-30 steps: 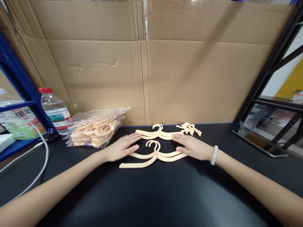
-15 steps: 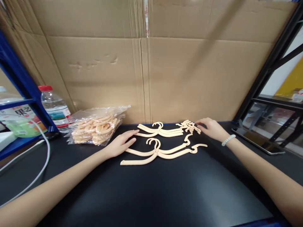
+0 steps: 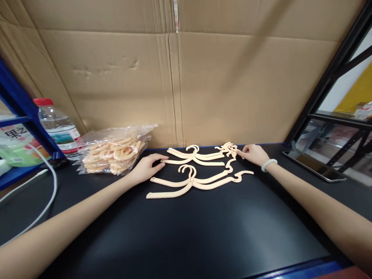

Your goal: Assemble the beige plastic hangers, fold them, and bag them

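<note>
Cream plastic hangers lie on the black table [image 3: 186, 232] in two groups. The near hangers [image 3: 197, 180] lie spread in the middle; the far hangers [image 3: 194, 155] lie close to the cardboard wall. My left hand [image 3: 147, 168] rests flat with fingers stretched out, its fingertips at the left end of the far hangers. My right hand [image 3: 252, 154], with a pale bead bracelet on the wrist, reaches to a small heap of cream hook pieces [image 3: 228, 148] and pinches at its right edge.
A clear bag of cream hangers [image 3: 113, 153] lies at the left by the wall. A water bottle [image 3: 58, 128] and a blue shelf frame [image 3: 17, 104] stand further left, with a white cable [image 3: 43, 201] trailing forward. A dark tablet [image 3: 315, 166] lies right, beside a black rack.
My right hand left the near hangers and moved up and right to the heap of hook pieces. The left hand slid slightly back to the far hangers' left end.
</note>
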Motion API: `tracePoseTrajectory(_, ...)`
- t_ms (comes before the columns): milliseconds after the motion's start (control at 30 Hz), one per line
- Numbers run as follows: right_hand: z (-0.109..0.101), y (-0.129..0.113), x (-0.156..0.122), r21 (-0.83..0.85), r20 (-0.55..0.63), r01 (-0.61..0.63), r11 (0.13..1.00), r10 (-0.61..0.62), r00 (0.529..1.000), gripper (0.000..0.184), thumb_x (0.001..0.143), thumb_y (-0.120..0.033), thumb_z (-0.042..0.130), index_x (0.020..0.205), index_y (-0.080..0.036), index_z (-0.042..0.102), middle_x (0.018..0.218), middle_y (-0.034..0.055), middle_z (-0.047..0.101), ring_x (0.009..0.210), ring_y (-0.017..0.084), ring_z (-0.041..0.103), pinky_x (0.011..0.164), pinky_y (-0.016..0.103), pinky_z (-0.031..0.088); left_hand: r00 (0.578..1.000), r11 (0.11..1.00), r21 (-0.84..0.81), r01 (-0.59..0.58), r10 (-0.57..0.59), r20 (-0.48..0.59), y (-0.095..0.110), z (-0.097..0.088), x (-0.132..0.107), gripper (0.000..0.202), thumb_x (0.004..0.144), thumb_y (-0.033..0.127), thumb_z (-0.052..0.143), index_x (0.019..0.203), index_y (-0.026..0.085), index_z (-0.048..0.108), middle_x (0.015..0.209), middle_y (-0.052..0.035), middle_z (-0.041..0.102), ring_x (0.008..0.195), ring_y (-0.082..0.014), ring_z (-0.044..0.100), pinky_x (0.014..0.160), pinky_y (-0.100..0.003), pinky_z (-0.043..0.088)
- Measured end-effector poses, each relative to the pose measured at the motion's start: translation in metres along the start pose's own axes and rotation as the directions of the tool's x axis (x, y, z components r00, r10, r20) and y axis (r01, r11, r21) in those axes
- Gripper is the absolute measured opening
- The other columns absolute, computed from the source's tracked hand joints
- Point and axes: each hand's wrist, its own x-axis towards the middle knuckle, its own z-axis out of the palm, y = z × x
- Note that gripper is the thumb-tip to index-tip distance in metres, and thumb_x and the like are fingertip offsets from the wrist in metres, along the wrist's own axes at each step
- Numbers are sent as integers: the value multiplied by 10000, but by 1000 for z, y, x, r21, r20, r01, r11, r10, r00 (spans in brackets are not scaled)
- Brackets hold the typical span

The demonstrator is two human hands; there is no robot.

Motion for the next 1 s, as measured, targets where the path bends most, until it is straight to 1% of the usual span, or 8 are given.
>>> tracePoseTrajectory(133, 2, -3, 3, 40, 10, -66, 997, 66, 998, 365, 744, -435, 591, 469, -196, 600, 541, 69, 634, 581, 203, 594, 552, 293, 397, 999, 1000, -2, -11, 11, -37, -3, 3, 3, 291, 789, 415, 578, 939, 213, 723, 1022, -87, 701, 984, -257, 636, 924, -397, 473)
tracePoseTrajectory(300, 1, 0, 9, 101, 24, -174, 979, 173, 985, 401, 726, -491, 608, 480, -176, 650, 462, 63, 587, 501, 197, 561, 488, 301, 378, 998, 999, -50, 6, -9, -59, -1, 2, 2, 243, 777, 423, 602, 835, 224, 729, 918, -59, 712, 910, -243, 631, 830, -359, 493)
tracePoseTrajectory(467, -4, 7, 9, 167, -5, -226, 960, 230, 973, 358, 707, -478, 629, 553, -158, 673, 447, 41, 560, 462, 181, 528, 455, 296, 368, 992, 985, -154, 78, -93, -88, 3, 0, 0, 224, 738, 418, 650, 802, 217, 725, 811, -36, 721, 732, -210, 637, 712, -325, 497)
tracePoseTrajectory(567, -11, 12, 6, 200, -55, -236, 951, 252, 966, 362, 713, -491, 617, 541, -174, 644, 445, 36, 549, 460, 184, 530, 461, 300, 375, 981, 960, -252, 124, -157, -114, 9, 0, -2, 242, 702, 439, 688, 768, 207, 708, 754, -31, 713, 691, -205, 642, 687, -323, 510)
tracePoseTrajectory(733, -30, 17, 1, 238, -174, -226, 945, 270, 947, 287, 692, -424, 637, 510, -208, 586, 545, 61, 614, 589, 231, 593, 546, 321, 413, 959, 880, -448, 156, -243, -143, 19, 1, -5, 282, 639, 452, 760, 694, 194, 659, 796, -48, 735, 767, -227, 675, 746, -352, 536)
tracePoseTrajectory(833, -37, 16, 0, 270, -223, -194, 943, 257, 940, 223, 676, -359, 653, 526, -221, 564, 560, 52, 616, 638, 247, 602, 624, 347, 432, 941, 815, -554, 170, -301, -153, 22, 3, -6, 300, 599, 431, 803, 668, 186, 644, 826, -59, 742, 785, -228, 677, 750, -352, 537)
tracePoseTrajectory(933, -37, 13, 0, 346, -219, -145, 927, 230, 948, 99, 688, -277, 625, 616, -215, 598, 581, 44, 625, 678, 244, 614, 682, 357, 455, 920, 739, -650, 179, -360, -155, 23, 5, -8, 310, 564, 399, 837, 669, 176, 650, 818, -54, 736, 752, -199, 669, 739, -330, 532)
tracePoseTrajectory(1000, -34, 11, -1, 420, -192, -116, 900, 213, 958, 54, 712, -233, 576, 699, -204, 619, 611, 49, 635, 690, 232, 620, 675, 348, 478, 908, 678, -712, 179, -392, -145, 24, 6, -9, 322, 540, 379, 855, 667, 166, 650, 812, -47, 731, 735, -175, 661, 739, -313, 529)
